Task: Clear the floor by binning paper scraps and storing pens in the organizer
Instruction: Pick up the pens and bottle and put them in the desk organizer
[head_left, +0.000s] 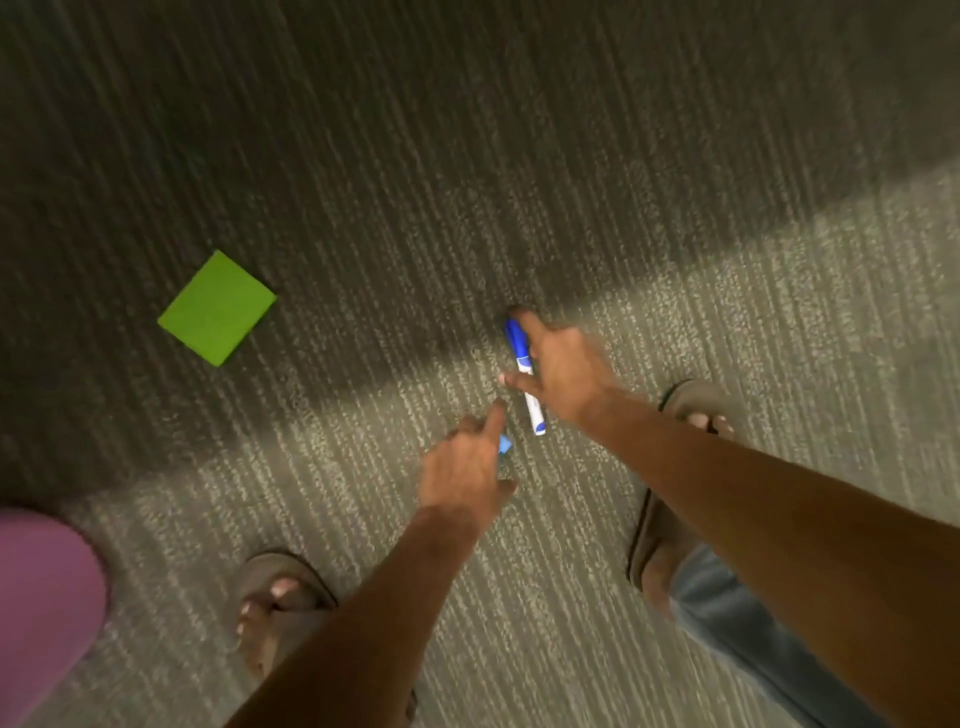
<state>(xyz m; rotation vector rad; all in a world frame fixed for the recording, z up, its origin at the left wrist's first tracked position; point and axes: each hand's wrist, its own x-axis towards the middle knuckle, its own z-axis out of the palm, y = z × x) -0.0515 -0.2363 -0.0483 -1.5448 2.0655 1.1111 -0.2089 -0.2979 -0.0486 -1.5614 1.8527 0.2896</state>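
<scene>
Carpet (675, 291), grey and ribbed, is seen from above, half in shadow and half in a lit band. A blue-and-white marker (525, 375) is lying on it, cap end away from the person, and the right hand (563, 371) is spread over it: the forefinger is placed at the capped end and the thumb near mid-barrel, the fingers apart and not yet closed around the barrel. Whether the marker is touched or only covered cannot be told, since the hand is blurred. The left hand (467, 470) is lowered just beside the marker's near end, forefinger extended, the other fingers loosely curled; a small blue scrap (505, 445) is seen at its fingertip, and whether it is pinched or merely lying beneath cannot be told. A green sticky-note pad (217, 307) is lying well apart to the left, in shadow. A pink object (44, 597) is cut off at the lower left corner and is not identified. Sandalled feet (275, 597) are planted on either side of the arms. No bin or organizer is in view. Judged step: the marker is being picked up. Risks noted: the round barrel may be rolled away if pressed from above instead of pinched from both sides; the blue scrap, being small and light, may be dropped or missed in the carpet ribs; the green pad may be overlooked in the shadow.
</scene>
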